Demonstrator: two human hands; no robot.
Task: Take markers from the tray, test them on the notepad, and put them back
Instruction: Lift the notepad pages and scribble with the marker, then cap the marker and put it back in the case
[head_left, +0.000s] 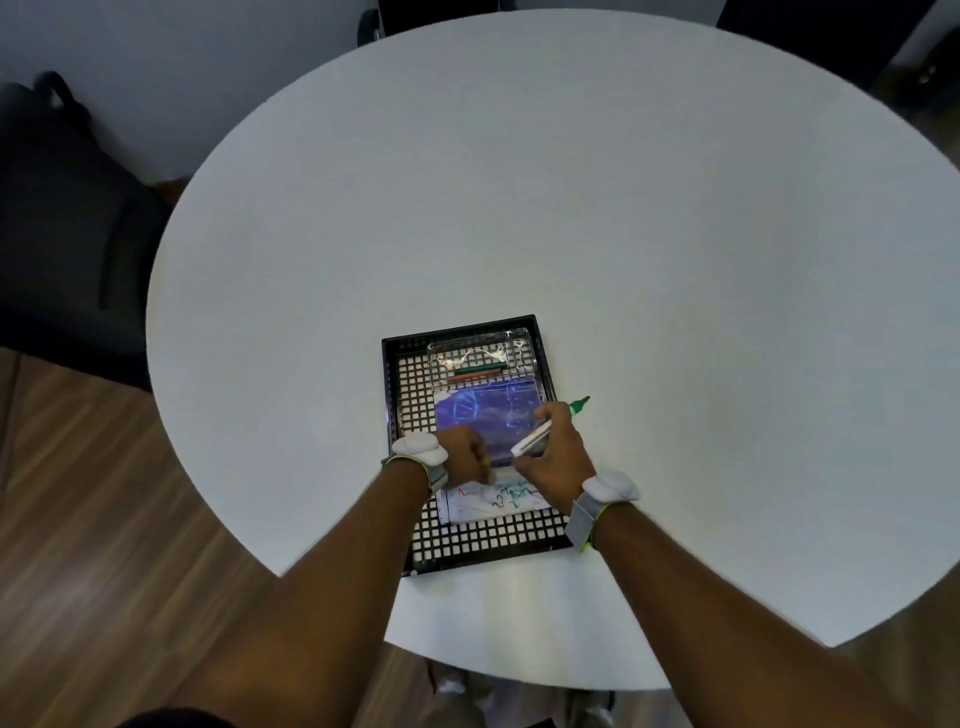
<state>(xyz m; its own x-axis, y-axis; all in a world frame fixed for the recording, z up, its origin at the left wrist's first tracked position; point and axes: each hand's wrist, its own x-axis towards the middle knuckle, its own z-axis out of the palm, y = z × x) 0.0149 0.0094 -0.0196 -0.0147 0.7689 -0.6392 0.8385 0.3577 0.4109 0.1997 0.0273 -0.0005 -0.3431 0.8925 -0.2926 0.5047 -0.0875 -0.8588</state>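
Note:
A black mesh tray lies on the round white table. Inside it sits a notepad with a blue cover folded back and red, green and black scribbles on the white page. My right hand holds a white-barrelled green marker; its green end sticks out past the tray's right rim. My left hand is closed over the pad's upper edge, and what it grips is hidden. A clear marker case at the tray's far end holds two markers, one green and one red.
A dark office chair stands at the left beyond the table. Wooden floor shows below the near edge. Both wrists wear grey bands with white pads.

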